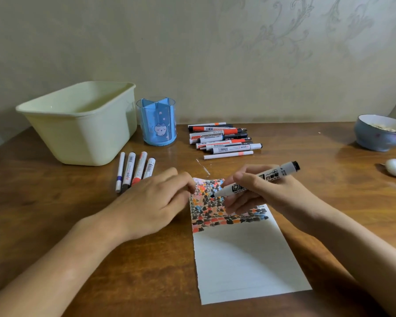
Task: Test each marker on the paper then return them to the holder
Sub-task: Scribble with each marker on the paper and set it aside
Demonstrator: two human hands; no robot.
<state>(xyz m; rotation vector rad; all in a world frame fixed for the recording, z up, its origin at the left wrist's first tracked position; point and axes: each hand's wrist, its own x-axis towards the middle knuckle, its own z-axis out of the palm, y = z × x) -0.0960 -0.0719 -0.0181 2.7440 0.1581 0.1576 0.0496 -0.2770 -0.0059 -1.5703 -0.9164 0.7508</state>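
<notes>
The right hand (249,191) grips a black marker (258,178), tip on the paper (242,255) at 6 o'clock, whose top is crowded with swatches. The left hand (156,202) rests loose, grasping nothing. The holder (156,121) at 11 o'clock looks empty; 4 markers (133,170) lie below it, a pile (224,139) at 12, so returning appears still ahead.

Four markers (135,171) left, one holder (157,122), one paper (245,255)

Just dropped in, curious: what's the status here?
Right hand holds marker, tip on paper. Left hand at paper's edge, nothing held. Holder looks empty. Nothing in the way.
</notes>
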